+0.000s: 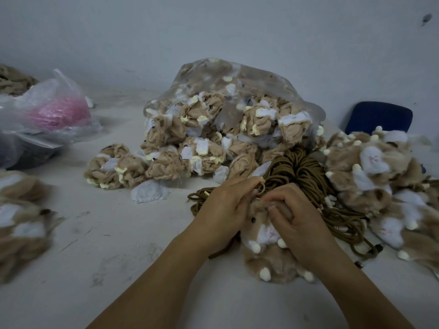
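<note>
The pale bench (107, 269) carries a big clear bag (237, 91) stuffed with limp tan toy skins. Right of the bag lies a heap of finished toys (380, 176), and just in front of it a bundle of brown cords (299, 169). Nearer than the cords, one plush toy (268, 264) lies on the bench, belly up. The left hand (225, 207) and right hand (297, 217) both curl tightly round its head, grasping it.

surface: white table (107, 245) | on it: bag of plush skins (225, 119); brown cords (301, 169); finished plush toys (380, 167); pink-filled bag (54, 112)
</note>
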`<action>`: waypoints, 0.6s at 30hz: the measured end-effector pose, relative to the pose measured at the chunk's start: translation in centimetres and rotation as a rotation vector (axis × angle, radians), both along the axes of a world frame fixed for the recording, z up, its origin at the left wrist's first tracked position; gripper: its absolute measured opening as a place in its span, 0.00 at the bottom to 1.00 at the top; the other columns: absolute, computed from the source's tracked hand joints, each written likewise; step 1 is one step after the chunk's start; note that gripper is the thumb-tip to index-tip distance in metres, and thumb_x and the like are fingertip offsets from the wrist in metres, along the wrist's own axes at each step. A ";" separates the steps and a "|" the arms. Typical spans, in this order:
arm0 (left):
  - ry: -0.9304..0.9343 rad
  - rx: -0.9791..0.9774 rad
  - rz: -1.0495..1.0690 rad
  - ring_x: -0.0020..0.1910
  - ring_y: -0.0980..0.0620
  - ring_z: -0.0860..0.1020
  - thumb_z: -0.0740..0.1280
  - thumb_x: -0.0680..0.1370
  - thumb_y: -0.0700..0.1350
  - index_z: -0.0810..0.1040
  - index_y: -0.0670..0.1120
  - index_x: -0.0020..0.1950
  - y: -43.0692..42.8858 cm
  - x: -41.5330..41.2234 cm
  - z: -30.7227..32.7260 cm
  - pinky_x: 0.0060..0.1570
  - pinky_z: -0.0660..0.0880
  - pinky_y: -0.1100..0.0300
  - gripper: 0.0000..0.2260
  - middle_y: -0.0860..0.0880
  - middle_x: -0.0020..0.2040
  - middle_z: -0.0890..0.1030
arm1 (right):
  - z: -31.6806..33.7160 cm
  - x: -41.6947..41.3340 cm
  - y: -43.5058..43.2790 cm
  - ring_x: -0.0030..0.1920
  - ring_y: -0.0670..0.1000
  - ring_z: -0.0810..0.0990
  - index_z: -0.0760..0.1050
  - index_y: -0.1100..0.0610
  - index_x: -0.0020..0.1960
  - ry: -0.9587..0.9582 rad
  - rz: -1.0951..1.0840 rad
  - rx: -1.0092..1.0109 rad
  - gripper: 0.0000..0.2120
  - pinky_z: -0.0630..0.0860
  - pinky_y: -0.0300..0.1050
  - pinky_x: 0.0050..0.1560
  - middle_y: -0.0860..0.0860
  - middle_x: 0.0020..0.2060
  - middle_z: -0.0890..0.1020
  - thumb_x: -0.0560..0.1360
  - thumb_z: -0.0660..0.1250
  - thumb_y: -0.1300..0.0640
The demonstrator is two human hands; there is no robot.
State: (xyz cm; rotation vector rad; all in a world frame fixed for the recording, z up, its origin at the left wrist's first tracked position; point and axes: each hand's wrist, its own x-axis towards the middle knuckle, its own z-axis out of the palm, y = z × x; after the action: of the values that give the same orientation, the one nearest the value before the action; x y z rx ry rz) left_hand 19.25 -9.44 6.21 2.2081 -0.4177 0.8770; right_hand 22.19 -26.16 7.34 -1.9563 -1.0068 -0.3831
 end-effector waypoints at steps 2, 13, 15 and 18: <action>0.005 -0.021 -0.019 0.54 0.57 0.76 0.59 0.81 0.40 0.80 0.42 0.63 -0.1 -0.1 0.0 0.52 0.71 0.69 0.14 0.48 0.54 0.83 | 0.0 0.0 0.0 0.49 0.39 0.75 0.74 0.47 0.49 -0.013 0.008 -0.002 0.13 0.67 0.26 0.49 0.44 0.47 0.76 0.74 0.62 0.65; 0.039 -0.055 -0.033 0.56 0.57 0.75 0.59 0.81 0.40 0.79 0.42 0.65 -0.4 -0.3 0.2 0.54 0.70 0.69 0.15 0.46 0.57 0.83 | 0.0 -0.2 0.1 0.49 0.39 0.75 0.73 0.47 0.48 0.024 -0.015 -0.001 0.12 0.67 0.26 0.49 0.42 0.46 0.75 0.75 0.63 0.65; 0.048 -0.054 -0.036 0.55 0.56 0.75 0.59 0.80 0.40 0.79 0.42 0.65 -0.4 -0.3 0.2 0.53 0.71 0.65 0.15 0.45 0.55 0.83 | 0.0 -0.3 0.1 0.48 0.40 0.75 0.73 0.47 0.47 0.077 -0.026 0.009 0.07 0.67 0.25 0.47 0.41 0.45 0.75 0.76 0.63 0.59; 0.069 -0.053 -0.042 0.55 0.55 0.75 0.58 0.80 0.41 0.79 0.43 0.65 -0.5 -0.4 0.2 0.54 0.72 0.62 0.16 0.46 0.56 0.82 | -0.2 -0.5 0.2 0.48 0.41 0.76 0.74 0.48 0.47 0.158 -0.018 0.063 0.06 0.67 0.26 0.46 0.40 0.44 0.75 0.78 0.59 0.48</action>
State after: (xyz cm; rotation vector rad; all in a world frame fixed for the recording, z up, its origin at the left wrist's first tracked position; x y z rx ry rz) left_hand 18.85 -9.95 6.39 2.1668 -0.4018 0.7788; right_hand 21.72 -25.95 7.19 -1.9073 -0.8669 -0.2628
